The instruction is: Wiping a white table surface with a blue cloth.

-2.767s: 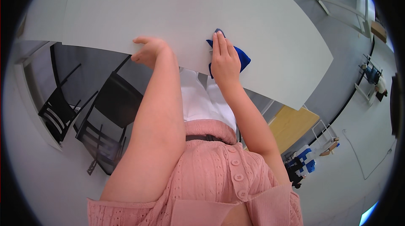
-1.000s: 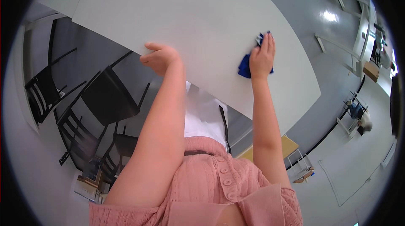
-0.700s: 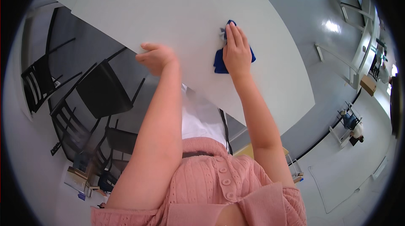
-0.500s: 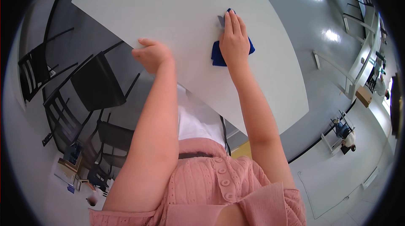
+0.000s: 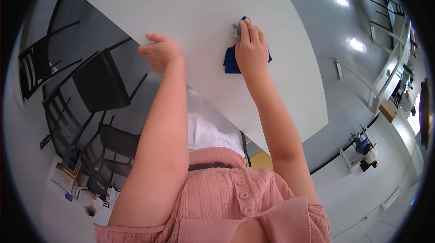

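A dark blue cloth (image 5: pixel 232 61) lies bunched on the white table (image 5: pixel 204 30). Over it is my right hand (image 5: pixel 252 50), palm down, its fingers close together and slightly bent, pressing the cloth to the tabletop. A bit of blue cloth shows beyond the fingertips, beside a small grey patch whose nature I cannot make out. The rest of the cloth is covered by the hand. At the table's left edge, my left hand (image 5: pixel 162 53) is closed round the rim, thumb on top; its other fingers are partly hidden.
Several black chairs (image 5: pixel 100 82) stand left of the table on the grey floor. White-framed tables (image 5: pixel 358 77) stand far right. A person (image 5: pixel 369 152) sits by the right wall, near a cardboard box (image 5: pixel 388 110). A yellow surface (image 5: pixel 261 160) shows beside my waist.
My right hand and the cloth have slid slightly toward me, and the fingers are more bent. My left hand stays at the table edge. The whole view has shifted a little.
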Demonstrator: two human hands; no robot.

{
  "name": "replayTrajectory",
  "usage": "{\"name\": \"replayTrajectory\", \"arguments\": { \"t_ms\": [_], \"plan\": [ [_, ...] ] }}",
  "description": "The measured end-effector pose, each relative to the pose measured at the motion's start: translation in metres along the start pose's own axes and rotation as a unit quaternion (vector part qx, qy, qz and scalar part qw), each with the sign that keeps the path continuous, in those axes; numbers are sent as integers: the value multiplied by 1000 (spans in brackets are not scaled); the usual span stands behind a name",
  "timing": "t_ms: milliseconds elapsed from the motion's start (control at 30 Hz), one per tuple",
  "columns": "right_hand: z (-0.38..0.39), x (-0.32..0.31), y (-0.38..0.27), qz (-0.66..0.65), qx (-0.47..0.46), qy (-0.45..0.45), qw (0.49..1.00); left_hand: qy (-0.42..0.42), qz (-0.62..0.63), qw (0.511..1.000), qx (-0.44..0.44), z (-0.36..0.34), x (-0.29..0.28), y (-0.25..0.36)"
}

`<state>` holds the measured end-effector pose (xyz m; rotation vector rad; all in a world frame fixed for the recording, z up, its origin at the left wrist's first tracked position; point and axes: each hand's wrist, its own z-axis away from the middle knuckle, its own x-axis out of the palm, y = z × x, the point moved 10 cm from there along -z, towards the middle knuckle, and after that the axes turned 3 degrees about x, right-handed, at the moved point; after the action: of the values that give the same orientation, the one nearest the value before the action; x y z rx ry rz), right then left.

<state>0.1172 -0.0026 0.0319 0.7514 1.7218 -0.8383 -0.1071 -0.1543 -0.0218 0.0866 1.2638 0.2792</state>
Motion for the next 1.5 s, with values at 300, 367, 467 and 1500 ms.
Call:
{"name": "replayTrajectory", "arguments": {
  "t_ms": [300,367,467,1500],
  "plan": [
    [-14,4,5,-7,2,-11,1000,1,-8,1000,3,1,0,0],
    [-1,2,4,-7,-4,-19,1000,0,-10,1000,0,-2,0,-1],
    [10,2,6,3,4,-47,999,-2,-20,1000,1,0,0,-1],
    [-39,17,-8,31,12,1,999,-3,-8,1000,7,-1,1,1]
  ]
}}
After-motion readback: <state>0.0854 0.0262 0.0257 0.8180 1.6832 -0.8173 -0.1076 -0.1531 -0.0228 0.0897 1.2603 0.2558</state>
